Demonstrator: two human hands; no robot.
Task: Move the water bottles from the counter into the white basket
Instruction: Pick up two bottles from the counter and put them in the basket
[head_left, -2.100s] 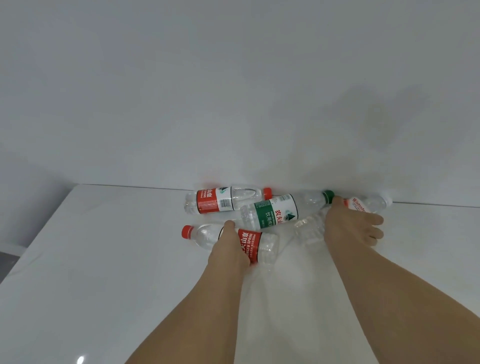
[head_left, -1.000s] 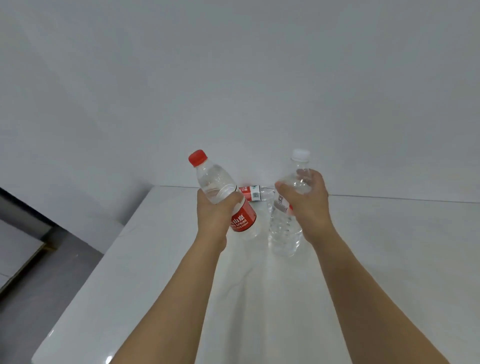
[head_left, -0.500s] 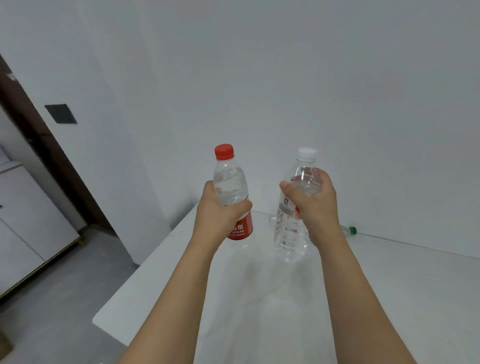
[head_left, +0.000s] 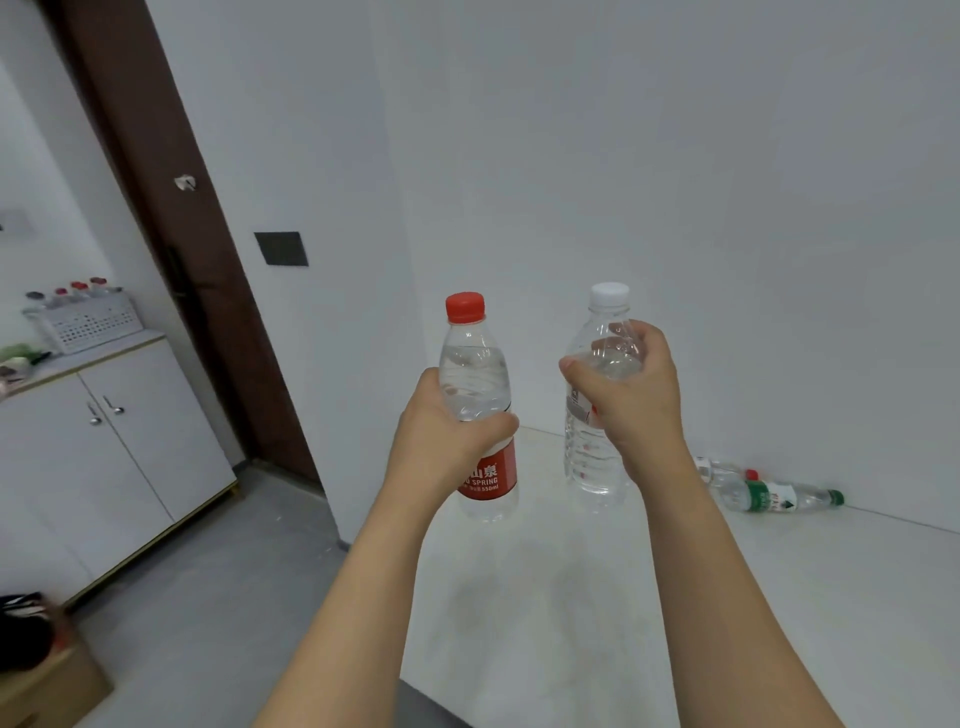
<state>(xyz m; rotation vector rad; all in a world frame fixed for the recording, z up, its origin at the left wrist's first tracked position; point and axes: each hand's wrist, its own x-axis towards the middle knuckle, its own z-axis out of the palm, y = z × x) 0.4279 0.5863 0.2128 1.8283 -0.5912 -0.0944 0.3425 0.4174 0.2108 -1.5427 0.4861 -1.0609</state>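
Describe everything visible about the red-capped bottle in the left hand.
The red-capped bottle is clear plastic with a red screw cap and a red label printed in white, "SPRING" and "550ml" legible. It looks mostly full of water. It is held upright in the air, off the white counter, the left hand wrapped round its middle, thumb across the front just above the label. It stands apart from the white-capped bottle beside it.

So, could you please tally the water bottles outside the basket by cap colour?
Red cap: 2, one clear plastic bottle with a red label held in the left hand, one lying on the white counter.
White cap: 1, clear bottle in the right hand.
Green cap: 1, lying on the counter.
Total: 4
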